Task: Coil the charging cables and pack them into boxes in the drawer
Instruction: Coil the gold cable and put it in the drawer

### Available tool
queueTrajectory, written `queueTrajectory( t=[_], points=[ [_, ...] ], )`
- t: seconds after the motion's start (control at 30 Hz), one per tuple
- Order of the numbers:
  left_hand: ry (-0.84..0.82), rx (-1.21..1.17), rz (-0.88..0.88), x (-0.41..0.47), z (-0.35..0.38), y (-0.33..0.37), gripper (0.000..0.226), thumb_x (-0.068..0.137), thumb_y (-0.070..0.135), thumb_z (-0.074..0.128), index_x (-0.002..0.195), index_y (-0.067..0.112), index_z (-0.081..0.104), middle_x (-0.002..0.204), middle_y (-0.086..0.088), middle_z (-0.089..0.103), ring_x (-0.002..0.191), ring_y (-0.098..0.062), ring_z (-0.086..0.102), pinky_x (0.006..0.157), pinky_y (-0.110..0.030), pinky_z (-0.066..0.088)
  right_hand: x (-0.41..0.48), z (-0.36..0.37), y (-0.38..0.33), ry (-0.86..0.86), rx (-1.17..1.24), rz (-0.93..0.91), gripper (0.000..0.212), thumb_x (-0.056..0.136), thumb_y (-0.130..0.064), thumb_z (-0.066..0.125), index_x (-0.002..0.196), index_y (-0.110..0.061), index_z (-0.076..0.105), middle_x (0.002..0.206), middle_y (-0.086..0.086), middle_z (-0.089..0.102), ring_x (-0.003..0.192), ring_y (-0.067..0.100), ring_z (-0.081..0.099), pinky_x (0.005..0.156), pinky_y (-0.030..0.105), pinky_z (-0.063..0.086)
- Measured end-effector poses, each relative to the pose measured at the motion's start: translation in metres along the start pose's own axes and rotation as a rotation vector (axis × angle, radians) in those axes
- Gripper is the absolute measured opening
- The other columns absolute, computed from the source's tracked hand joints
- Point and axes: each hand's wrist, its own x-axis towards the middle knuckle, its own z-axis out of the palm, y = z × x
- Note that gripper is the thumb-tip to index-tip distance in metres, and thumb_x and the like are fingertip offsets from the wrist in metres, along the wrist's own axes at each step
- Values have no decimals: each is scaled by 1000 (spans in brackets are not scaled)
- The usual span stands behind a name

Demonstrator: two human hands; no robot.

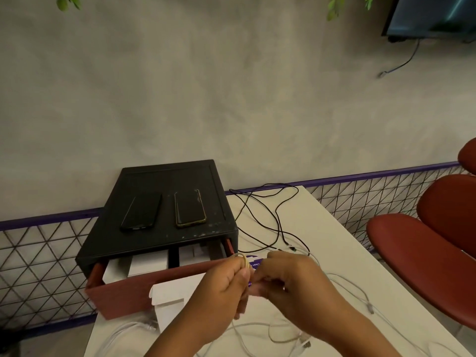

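The coil (243,260) is a small pale loop held up in the air between the two hands, just in front of the drawer's right corner. It is too small for me to swear it is cable and not a band. I'd say the step is finishing a coil: the loop is formed and being secured or tidied at its base. Next it has to go into a box without springing open, so the pinch must hold until it is inside.

The loop stands on edge above the fingertips, its long axis roughly up and down with a slight lean. Its open face is turned partly toward the person.

The left hand (223,287) pinches the coil's lower part between thumb and fingers. The right hand (288,278) has its fingers curled in to the same spot and seems to pinch there too, though what is under its fingertips is hidden.

Just left of the hands an open white box (167,296) stands on the table (322,228) against the red drawer (134,292). The drawer is pulled out of a black cabinet (164,181), with more white boxes (146,265) inside.

Loose white cables (355,289) lie on the table below and right of the hands. A black cable (277,217) sprawls farther back, so several are not yet coiled.
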Motion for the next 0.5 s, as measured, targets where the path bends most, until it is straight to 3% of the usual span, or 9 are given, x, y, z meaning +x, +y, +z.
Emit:
queueTrajectory(
  t=[0.1,0.17,0.27,0.33,0.4,0.5],
  points=[
    [-31,-98,-34,-2,-2,7,28,100,20,34,84,5,52,42,9,43,42,-3,37,48,-14,34,2,1,3,91,43,22,25,74,-52,55,89,-34,60,64,-17,50,66,1,50,54,11,36],
    [-53,-203,-52,-3,-4,9,30,100,16,34,86,-4,51,39,8,39,39,-4,33,50,-13,35,4,2,4,144,105,47,22,73,-52,60,87,-35,61,64,-17,51,69,3,52,54,11,38],
    [-66,-447,-91,-3,-6,11,31,93,23,46,79,3,63,35,4,36,36,-6,30,79,-30,47,6,4,6,200,177,100,7,72,-51,61,78,-48,60,72,-11,57,77,10,55,58,16,44],
    [-65,-616,-121,-5,-6,12,27,80,26,49,64,12,65,34,2,33,34,-7,28,86,-38,45,7,9,7,228,202,81,18,72,-65,54,78,-48,59,82,-10,57,77,10,54,59,17,42],
    [-55,-780,-148,-7,-6,17,20,72,24,56,59,10,62,32,2,29,32,-7,25,74,-33,49,8,15,6,239,211,62,38,77,-73,41,85,-39,56,83,-9,55,77,10,53,61,17,41],
    [-32,-1009,-178,-10,-8,18,21,68,24,65,58,6,58,31,4,26,27,-6,21,56,-32,52,5,22,0,224,205,66,25,84,-61,39,94,-40,48,82,-13,53,79,7,51,62,16,39]
  ],
)
